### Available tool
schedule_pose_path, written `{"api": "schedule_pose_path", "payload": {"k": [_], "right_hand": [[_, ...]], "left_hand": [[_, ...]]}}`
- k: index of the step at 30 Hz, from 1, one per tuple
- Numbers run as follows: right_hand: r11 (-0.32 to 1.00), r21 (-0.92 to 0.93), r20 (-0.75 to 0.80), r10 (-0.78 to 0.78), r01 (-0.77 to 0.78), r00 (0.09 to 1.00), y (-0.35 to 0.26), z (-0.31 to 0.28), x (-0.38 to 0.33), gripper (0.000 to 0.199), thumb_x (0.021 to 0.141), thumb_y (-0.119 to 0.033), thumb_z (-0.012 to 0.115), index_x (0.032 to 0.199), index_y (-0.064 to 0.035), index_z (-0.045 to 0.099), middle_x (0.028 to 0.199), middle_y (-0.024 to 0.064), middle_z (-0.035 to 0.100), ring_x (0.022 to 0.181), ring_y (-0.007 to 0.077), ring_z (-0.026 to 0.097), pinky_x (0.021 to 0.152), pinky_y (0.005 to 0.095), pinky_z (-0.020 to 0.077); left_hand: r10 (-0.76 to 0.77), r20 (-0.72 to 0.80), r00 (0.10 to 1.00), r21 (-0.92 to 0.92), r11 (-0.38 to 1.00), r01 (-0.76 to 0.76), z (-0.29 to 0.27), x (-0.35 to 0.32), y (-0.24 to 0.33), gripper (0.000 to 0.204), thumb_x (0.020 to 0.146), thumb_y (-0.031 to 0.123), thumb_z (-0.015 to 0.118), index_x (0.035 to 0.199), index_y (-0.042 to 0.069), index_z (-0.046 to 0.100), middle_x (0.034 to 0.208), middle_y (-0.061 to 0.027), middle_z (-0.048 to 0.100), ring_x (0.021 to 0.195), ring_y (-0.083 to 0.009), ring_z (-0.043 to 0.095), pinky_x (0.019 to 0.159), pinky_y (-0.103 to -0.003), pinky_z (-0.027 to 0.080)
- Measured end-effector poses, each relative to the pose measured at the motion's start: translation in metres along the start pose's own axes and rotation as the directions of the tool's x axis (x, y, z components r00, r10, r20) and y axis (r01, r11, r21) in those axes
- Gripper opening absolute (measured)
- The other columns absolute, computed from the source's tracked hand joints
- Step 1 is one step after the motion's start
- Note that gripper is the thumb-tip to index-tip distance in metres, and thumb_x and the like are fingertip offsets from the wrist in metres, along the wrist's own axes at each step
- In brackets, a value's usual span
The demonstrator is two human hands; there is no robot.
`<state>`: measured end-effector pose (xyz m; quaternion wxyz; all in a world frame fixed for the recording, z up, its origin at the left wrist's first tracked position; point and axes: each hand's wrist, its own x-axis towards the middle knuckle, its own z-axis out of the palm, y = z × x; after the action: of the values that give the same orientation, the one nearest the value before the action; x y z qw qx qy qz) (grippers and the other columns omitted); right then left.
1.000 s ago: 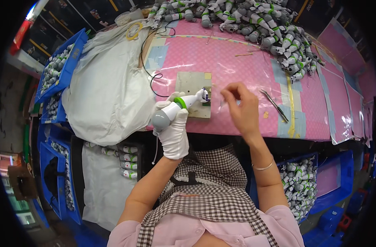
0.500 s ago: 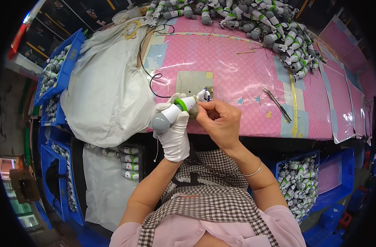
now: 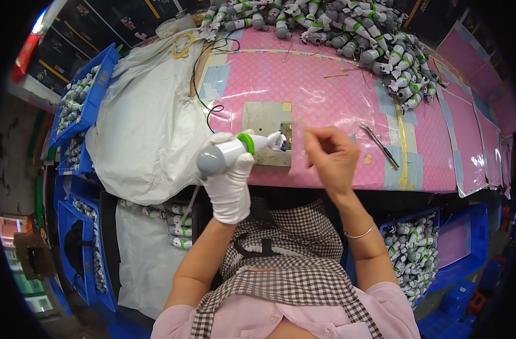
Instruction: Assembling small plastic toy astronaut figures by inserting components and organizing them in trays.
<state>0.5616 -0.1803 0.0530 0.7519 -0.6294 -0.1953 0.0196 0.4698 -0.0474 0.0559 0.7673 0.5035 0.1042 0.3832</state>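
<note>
A checked apron (image 3: 280, 277) is filling the bottom of the frame, with bare forearms rising on either side. Just left of the frame's centre, the white-gloved left hand (image 3: 228, 183) is closing around a toy part (image 3: 232, 151), gripping it by its thick half. The toy part is slanting only slightly, its long axis running from a rounded grey end at the left to a small white hand-shaped tip that is pointing right and a little upward. A bright green band is circling its middle. The bare right hand (image 3: 333, 157) is hovering to the right of the tip, apart from it, its fingers curling and its thumb lying near the forefinger; whether anything thin is sitting between them, I cannot tell

Beyond the toy part's tip, a metal plate (image 3: 263, 116) is resting on the pink-covered desk (image 3: 325, 101). A slim dark tool (image 3: 380, 147) is lying aslant at centre right, while a white sheet (image 3: 145, 113) is covering the left side. Similar parts are filling a blue bin (image 3: 103, 85) at upper left and forming a large heap (image 3: 348, 25) along the top, with dark panels (image 3: 119, 17) standing behind
</note>
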Motion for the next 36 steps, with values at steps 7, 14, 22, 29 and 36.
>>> {"api": "schedule_pose_path", "payload": {"k": [7, 14, 22, 29, 36], "right_hand": [[0.217, -0.877, 0.326, -0.386, 0.428, 0.863, 0.041, -0.062, 0.041, 0.008, 0.079, -0.008, 0.065, 0.086, -0.0050, 0.067, 0.077, 0.0065, 0.063, 0.074, 0.0187, 0.059, 0.063, 0.0297, 0.0447], [0.881, -0.469, 0.253, 0.194, -0.055, 0.948, -0.001, -0.036, 0.037, 0.022, 0.087, -0.021, 0.061, 0.098, -0.0023, 0.067, 0.101, 0.0097, 0.064, 0.063, 0.0148, 0.057, 0.057, 0.0281, 0.0437], [0.718, 0.523, 0.153, 0.451, -0.459, 0.879, -0.013, -0.017, 0.041, 0.030, 0.090, -0.019, 0.056, 0.112, 0.0004, 0.058, 0.102, 0.0119, 0.065, 0.063, 0.0109, 0.062, 0.061, 0.0216, 0.0542], [0.819, 0.244, 0.303, 0.444, -0.519, 0.843, 0.001, -0.037, 0.029, 0.021, 0.086, -0.014, 0.061, 0.101, 0.0010, 0.064, 0.088, 0.0045, 0.066, 0.054, 0.0047, 0.051, 0.047, 0.0169, 0.0348], [0.897, -0.441, 0.435, 0.189, 0.025, 0.880, 0.020, -0.023, 0.032, 0.020, 0.087, -0.015, 0.052, 0.082, 0.0011, 0.063, 0.072, -0.0012, 0.061, 0.061, 0.0042, 0.046, 0.054, 0.0212, 0.0368]], "left_hand": [[-0.330, 0.277, 0.903, -0.391, 0.819, 0.419, 0.007, 0.044, 0.037, 0.054, 0.088, 0.034, 0.057, 0.130, 0.006, 0.040, 0.123, -0.0105, 0.051, 0.113, -0.0309, 0.051, 0.097, -0.048, 0.042], [-0.509, 0.619, 0.598, -0.564, 0.242, 0.789, -0.001, 0.042, 0.016, 0.062, 0.090, 0.054, 0.039, 0.129, 0.006, 0.043, 0.128, -0.0152, 0.050, 0.111, -0.0342, 0.052, 0.093, -0.052, 0.042], [-0.656, 0.622, 0.428, -0.373, 0.233, 0.898, -0.009, 0.001, 0.010, 0.066, 0.091, 0.057, 0.032, 0.129, 0.004, 0.041, 0.115, -0.0143, 0.057, 0.097, -0.0284, 0.058, 0.080, -0.043, 0.050], [-0.764, 0.560, 0.321, -0.250, 0.214, 0.944, -0.009, -0.022, 0.021, 0.069, 0.091, 0.060, 0.030, 0.127, 0.001, 0.042, 0.094, -0.0117, 0.058, 0.066, -0.0174, 0.056, 0.057, -0.029, 0.047], [-0.778, 0.315, 0.544, 0.271, 0.623, 0.734, -0.004, -0.022, 0.032, 0.043, 0.089, 0.034, 0.057, 0.113, 0.001, 0.045, 0.080, -0.0056, 0.054, 0.059, -0.0101, 0.051, 0.051, -0.025, 0.042]]}}
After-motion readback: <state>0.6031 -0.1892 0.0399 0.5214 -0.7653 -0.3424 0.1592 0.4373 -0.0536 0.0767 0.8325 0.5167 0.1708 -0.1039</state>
